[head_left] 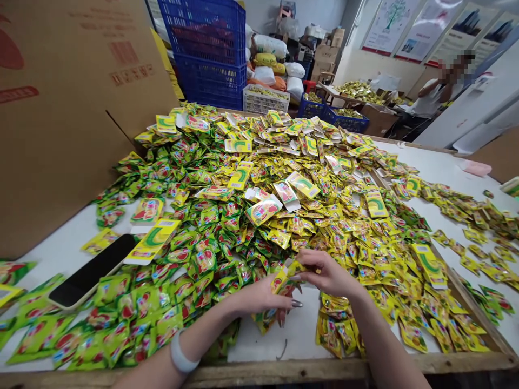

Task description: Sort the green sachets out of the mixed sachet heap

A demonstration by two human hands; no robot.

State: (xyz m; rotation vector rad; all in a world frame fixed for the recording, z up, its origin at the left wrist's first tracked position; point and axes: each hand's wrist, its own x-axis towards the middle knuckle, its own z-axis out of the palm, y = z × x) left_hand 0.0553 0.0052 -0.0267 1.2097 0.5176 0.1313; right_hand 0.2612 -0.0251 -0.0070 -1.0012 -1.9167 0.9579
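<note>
My left hand [261, 297] is closed around a small yellow carton [279, 283] near the front of the table. My right hand [326, 273] pinches a yellow sachet [295, 267] at the carton's upper end. Whether the sachet is partly inside the carton I cannot tell. Green sachets with a red fruit print [203, 259] lie heaped left of my hands. To the right spread yellow sachets [371, 265]. Flat and folded yellow cartons [263, 209] rest on top of the heap.
A black-screened phone [93, 270] lies on the sachets at left, beside a large cardboard box [73, 119]. A wooden rim [304, 371] edges the table. Blue crates [206, 54] stand behind. A person [432, 97] sits at the far right, near posters.
</note>
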